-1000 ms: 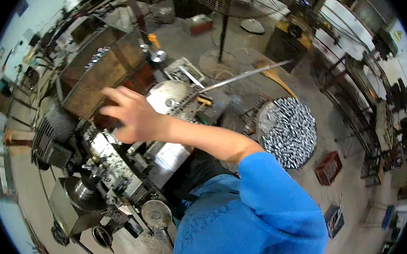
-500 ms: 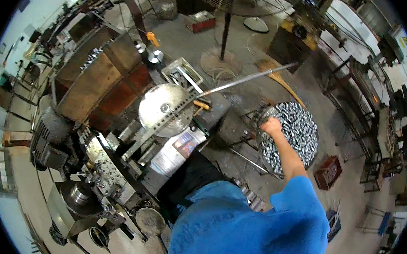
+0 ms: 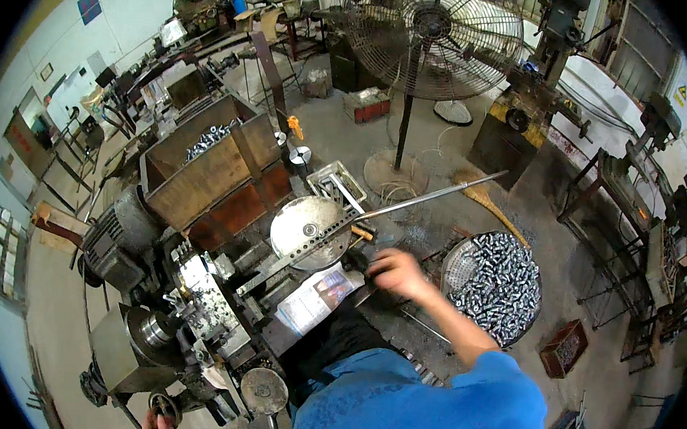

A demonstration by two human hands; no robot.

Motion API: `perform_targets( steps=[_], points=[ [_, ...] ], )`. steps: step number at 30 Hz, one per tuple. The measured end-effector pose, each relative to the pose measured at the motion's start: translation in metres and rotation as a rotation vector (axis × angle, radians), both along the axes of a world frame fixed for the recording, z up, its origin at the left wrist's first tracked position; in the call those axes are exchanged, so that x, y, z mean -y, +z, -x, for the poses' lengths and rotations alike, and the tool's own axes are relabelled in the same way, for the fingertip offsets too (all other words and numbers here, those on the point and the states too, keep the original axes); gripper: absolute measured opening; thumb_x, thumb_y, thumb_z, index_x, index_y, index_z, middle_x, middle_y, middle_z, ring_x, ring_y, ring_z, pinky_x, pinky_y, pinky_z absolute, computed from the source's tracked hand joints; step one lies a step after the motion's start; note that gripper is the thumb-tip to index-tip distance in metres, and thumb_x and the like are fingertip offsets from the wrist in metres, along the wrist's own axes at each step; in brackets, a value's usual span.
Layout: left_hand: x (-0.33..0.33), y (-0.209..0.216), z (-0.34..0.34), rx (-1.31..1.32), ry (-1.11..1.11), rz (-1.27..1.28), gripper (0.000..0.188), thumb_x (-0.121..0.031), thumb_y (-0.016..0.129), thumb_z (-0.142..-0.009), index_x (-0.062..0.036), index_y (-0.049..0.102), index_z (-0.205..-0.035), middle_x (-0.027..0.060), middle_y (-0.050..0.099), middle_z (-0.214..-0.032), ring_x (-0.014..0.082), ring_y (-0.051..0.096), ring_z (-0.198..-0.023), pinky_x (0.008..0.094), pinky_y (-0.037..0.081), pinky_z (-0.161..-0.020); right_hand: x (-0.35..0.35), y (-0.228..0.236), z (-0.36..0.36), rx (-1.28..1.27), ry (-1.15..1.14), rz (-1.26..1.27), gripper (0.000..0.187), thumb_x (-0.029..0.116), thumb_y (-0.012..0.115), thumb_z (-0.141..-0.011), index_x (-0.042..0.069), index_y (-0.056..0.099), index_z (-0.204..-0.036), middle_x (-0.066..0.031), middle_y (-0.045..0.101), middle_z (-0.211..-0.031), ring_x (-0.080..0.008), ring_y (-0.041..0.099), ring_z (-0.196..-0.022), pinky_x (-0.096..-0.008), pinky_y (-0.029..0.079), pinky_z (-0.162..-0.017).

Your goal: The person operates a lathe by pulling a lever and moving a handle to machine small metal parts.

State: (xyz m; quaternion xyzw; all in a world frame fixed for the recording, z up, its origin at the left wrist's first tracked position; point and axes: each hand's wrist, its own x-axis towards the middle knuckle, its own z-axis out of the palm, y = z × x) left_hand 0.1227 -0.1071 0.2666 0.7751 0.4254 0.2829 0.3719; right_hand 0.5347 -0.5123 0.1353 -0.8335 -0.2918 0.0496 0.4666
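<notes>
At the lower left, my left hand (image 3: 156,424) is closed on the rim of a handwheel (image 3: 164,408) on the machine; only its fingers show. My right hand (image 3: 395,271) is in the air between the round perforated basin (image 3: 458,272) and the machine, its fingers curled. The hand is a little blurred, and whatever it holds is hidden. Many short shiny metal cylinders (image 3: 502,285) heap in the basin at the right. A printed paper sheet (image 3: 313,302) lies left of my right hand, below a large metal disc (image 3: 309,232) crossed by a perforated bar (image 3: 309,248).
A long metal rod (image 3: 432,197) slants out past the disc toward the basin. A rusty bin (image 3: 210,185) with metal parts stands at the far left. Beyond are a standing fan (image 3: 430,29) and a broom (image 3: 491,205). A red box (image 3: 563,349) sits right of the basin.
My right hand has left the basin and moved left toward the machine. My left hand has come into view at the handwheel. The view has tilted up, showing more of the fan.
</notes>
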Motion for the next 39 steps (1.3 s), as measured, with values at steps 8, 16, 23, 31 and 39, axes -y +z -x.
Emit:
perform_targets(
  steps=[8,16,23,31,39],
  points=[
    [0.064,-0.032,-0.149,0.547,-0.634,0.796,0.033,-0.022,0.050,-0.089,0.0073,0.053,-0.103,0.0156,0.062,-0.084,0.0252,0.062,-0.069,0.0354,0.049,-0.066,-0.196,0.126,0.123,0.212,0.875,-0.550,0.033,0.009,0.060,-0.053,0.001,0.063,-0.085,-0.0158,0.054,-0.111,-0.0325,0.050,-0.099,-0.0392,0.041,-0.085],
    [0.068,-0.020,-0.122,0.438,-0.526,0.555,0.023,-0.020,0.055,-0.085,0.0014,0.058,-0.075,0.0063,0.061,-0.072,0.0142,0.055,-0.062,0.0276,0.042,-0.057,-0.212,0.131,0.154,0.472,0.840,-0.398,0.021,0.017,0.059,-0.055,0.006,0.053,-0.073,-0.0153,0.051,-0.098,-0.0319,0.049,-0.084,-0.0375,0.043,-0.075],
    [0.043,-0.009,-0.088,0.000,-0.435,-0.224,0.021,-0.021,0.064,-0.077,-0.0011,0.061,-0.083,0.0124,0.061,-0.070,0.0207,0.058,-0.058,0.0299,0.044,-0.051,-0.265,0.136,0.150,0.495,1.133,-0.052,0.029,0.020,0.062,-0.055,-0.002,0.062,-0.075,-0.0191,0.056,-0.102,-0.0340,0.052,-0.092,-0.0393,0.046,-0.078],
    [-0.016,0.009,0.046,-0.229,0.122,-0.314,0.035,-0.016,0.063,-0.074,-0.0025,0.057,-0.106,0.0154,0.057,-0.063,0.0291,0.057,-0.058,0.0368,0.044,-0.057,-0.406,0.110,0.118,0.888,0.939,0.466,0.021,0.016,0.058,-0.055,-0.002,0.063,-0.065,-0.0168,0.061,-0.078,-0.0325,0.055,-0.085,-0.0354,0.043,-0.081],
    [-0.011,-0.062,0.188,-0.502,0.463,-0.099,0.036,-0.013,0.062,-0.073,-0.0042,0.055,-0.108,0.0162,0.060,-0.072,0.0327,0.058,-0.067,0.0400,0.045,-0.063,-0.427,0.101,0.123,0.634,0.925,0.584,0.035,0.015,0.062,-0.055,-0.006,0.064,-0.084,-0.0225,0.057,-0.099,-0.0374,0.048,-0.104,-0.0382,0.042,-0.092]
  ],
)
